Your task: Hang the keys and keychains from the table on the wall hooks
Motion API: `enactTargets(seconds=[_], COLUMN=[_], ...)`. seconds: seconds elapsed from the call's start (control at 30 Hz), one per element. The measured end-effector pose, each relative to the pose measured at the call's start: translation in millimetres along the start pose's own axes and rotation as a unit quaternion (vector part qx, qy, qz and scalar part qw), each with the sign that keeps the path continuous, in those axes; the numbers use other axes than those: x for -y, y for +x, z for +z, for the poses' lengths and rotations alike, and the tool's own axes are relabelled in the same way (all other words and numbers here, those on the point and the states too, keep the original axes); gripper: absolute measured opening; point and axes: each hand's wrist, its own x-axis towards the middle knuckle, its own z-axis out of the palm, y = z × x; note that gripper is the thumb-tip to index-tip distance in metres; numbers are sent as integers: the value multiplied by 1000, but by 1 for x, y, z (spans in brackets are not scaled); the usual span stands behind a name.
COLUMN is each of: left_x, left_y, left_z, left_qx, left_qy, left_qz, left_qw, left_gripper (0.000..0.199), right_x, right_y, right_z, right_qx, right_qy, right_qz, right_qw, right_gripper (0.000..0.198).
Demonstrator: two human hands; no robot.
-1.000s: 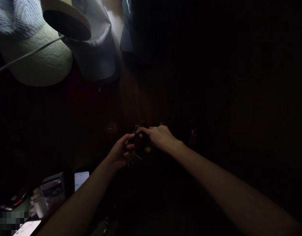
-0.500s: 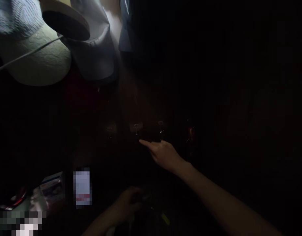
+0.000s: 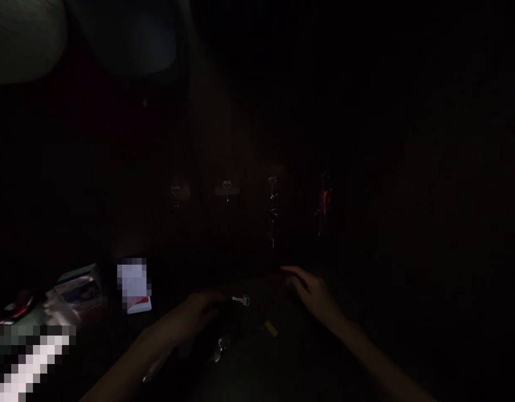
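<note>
The view is very dark. My left hand (image 3: 203, 306) is low at the centre, its fingers reaching right into shadow. Just beyond its fingertips shows a silvery key (image 3: 242, 301); whether the fingers touch it is lost in the dark. To the right is my right hand (image 3: 310, 287), index finger stretched out, thumb apart, holding nothing I can see. Nearer me lie shiny metal pieces (image 3: 220, 347), perhaps keys, and a small yellow strip (image 3: 271, 328). Above the hands, several small hooks run in a row; shiny things (image 3: 273, 215) and a reddish-orange item (image 3: 324, 201) hang from two of them.
A lit, blurred-out rectangle (image 3: 134, 279) with a red and white lower edge lies to the left. Beside it stands a printed box (image 3: 78, 290), with other clutter at the lower left corner. Pale caps (image 3: 23, 42) show at the upper left.
My right hand has come down and right, away from the hooks, and its fingers have spread. The view has tipped lower, and the key beside my left hand shows more clearly.
</note>
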Motion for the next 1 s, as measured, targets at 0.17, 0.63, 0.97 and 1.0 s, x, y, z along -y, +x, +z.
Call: enactTargets(seconds=[0.17,0.63,0.97,1.0], left_x=[2,7,5,6], left_y=[9,16,38,41], left_z=[1,26,58,59], left_qx=[32,25,14,13], left_qy=[10,80,190,180], left_qz=[4,38,32,27], left_qw=[999,996,981,983], left_gripper=[34,23,23,23], right_x=[-13,-23,-20,-18], right_y=[0,-8,-10,-10], right_z=[-1,9,14,13], right_qx=[-28,5,24,24], right_qy=[12,12,19,24], right_qz=[17,41,27,22], right_qw=[999,999,999,999], right_gripper=[33,34,31,30])
